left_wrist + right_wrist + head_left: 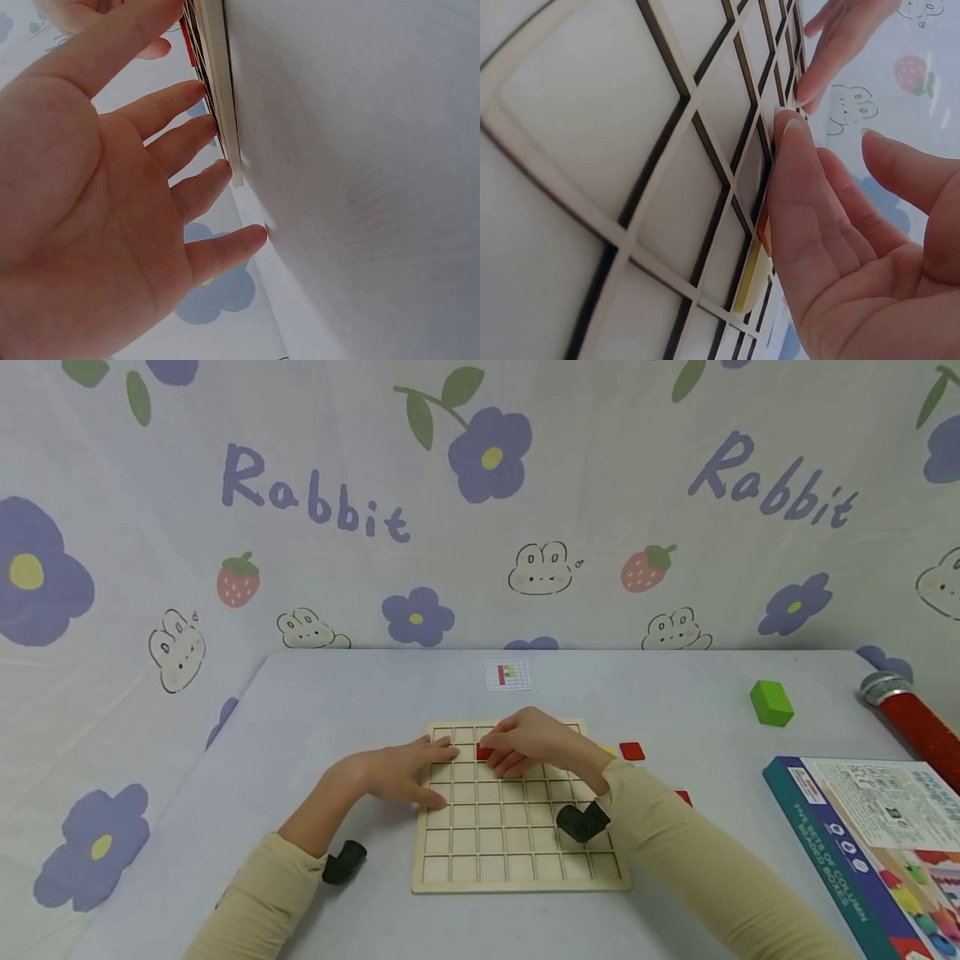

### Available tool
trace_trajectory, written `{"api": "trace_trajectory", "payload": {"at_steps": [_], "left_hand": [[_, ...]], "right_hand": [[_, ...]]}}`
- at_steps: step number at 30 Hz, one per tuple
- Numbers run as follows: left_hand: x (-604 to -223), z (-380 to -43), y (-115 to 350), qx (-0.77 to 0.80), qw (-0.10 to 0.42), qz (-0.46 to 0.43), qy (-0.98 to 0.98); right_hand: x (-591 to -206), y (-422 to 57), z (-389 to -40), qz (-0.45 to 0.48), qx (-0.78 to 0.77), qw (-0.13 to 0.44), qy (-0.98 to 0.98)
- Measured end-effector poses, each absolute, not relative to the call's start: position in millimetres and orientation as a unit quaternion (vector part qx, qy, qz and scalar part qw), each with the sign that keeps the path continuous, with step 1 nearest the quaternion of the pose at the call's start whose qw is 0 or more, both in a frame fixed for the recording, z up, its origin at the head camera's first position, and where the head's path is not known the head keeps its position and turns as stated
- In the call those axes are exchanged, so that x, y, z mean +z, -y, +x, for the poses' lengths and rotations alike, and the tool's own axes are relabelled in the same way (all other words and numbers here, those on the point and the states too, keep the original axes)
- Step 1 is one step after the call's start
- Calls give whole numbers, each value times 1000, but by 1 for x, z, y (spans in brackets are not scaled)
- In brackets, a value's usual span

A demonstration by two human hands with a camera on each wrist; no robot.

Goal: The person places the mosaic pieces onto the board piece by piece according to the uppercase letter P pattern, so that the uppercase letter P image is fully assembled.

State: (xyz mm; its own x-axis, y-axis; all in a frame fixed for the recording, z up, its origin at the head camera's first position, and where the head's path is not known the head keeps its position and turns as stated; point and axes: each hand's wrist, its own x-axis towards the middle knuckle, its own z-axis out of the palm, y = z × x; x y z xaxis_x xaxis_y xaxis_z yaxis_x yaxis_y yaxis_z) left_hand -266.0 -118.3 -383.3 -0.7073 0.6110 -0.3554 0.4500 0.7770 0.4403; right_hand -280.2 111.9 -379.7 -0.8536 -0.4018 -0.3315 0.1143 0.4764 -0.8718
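Note:
A pale wooden grid board lies on the table in the head view. My left hand rests over its left edge, fingers spread; in the left wrist view the same hand has its fingertips along the board's rim. My right hand reaches over the board's upper part, its fingertips at a red tile that they partly cover. The right wrist view has this hand's fingers nearly straight against the grid, the thumb standing apart. A yellow piece and an orange-red edge show beside those fingers.
Right of the board lie a red tile and another red piece, partly behind the sleeve. A small pattern card lies behind the board. Farther right are a green block, a printed box and a red microphone.

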Motion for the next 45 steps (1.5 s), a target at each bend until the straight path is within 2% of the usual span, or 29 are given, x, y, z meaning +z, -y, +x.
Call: {"api": "trace_trajectory", "payload": {"at_steps": [9,18,32,45], "left_hand": [[-385,-265,117,161,247,284,-912],[-384,-265,117,160,249,289,-910],[-383,-265,115,159,247,292,-910],[-385,-264,117,158,247,277,-915]], "right_hand": [[-380,-122,-286,-80,-515,267,-811],[-380,-160,-292,-118,-556,321,-757],[-367,-229,-290,-93,-541,289,-785],[-378,-280,-272,-60,-522,271,-806]]}}
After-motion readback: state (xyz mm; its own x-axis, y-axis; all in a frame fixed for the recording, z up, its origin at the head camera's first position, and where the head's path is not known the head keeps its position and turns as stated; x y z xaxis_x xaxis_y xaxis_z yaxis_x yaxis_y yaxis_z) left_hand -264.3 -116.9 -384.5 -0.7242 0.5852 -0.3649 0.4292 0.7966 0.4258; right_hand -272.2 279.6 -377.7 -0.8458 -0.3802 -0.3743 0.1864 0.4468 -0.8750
